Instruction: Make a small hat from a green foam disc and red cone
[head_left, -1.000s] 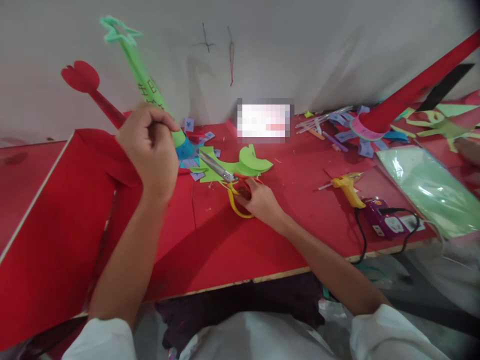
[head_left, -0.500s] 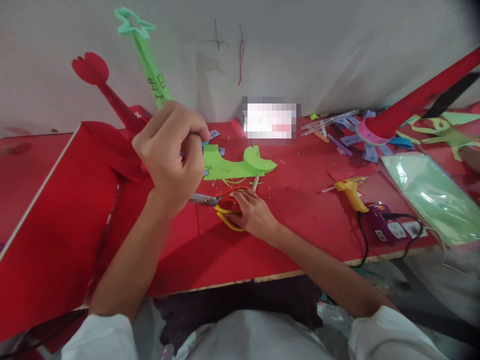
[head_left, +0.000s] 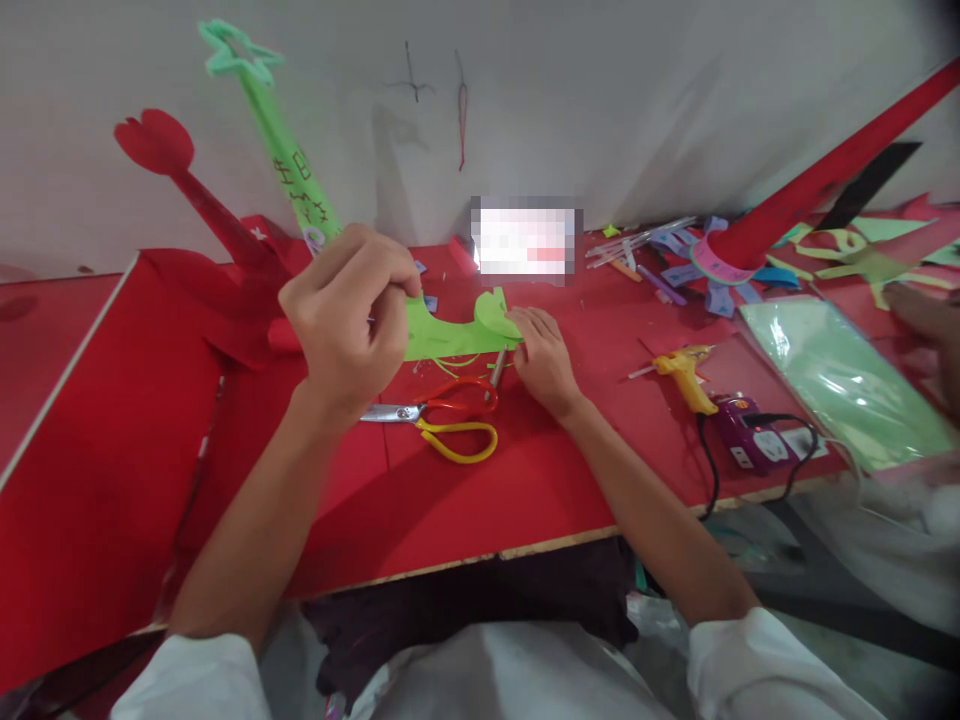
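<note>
Green paper (head_left: pixel 450 338) lies under right hand (head_left: pixel 544 360) fingertips.

A red worktable (head_left: pixel 480 500) filled the view, its pale wooden edge running along the near side. Behind the table stood a plain whitish wall (head_left: pixel 600 90), carrying soft shadows and a few thin pen marks (head_left: pixel 435 90) above the table's middle. The light over the table was even and soft.
</note>
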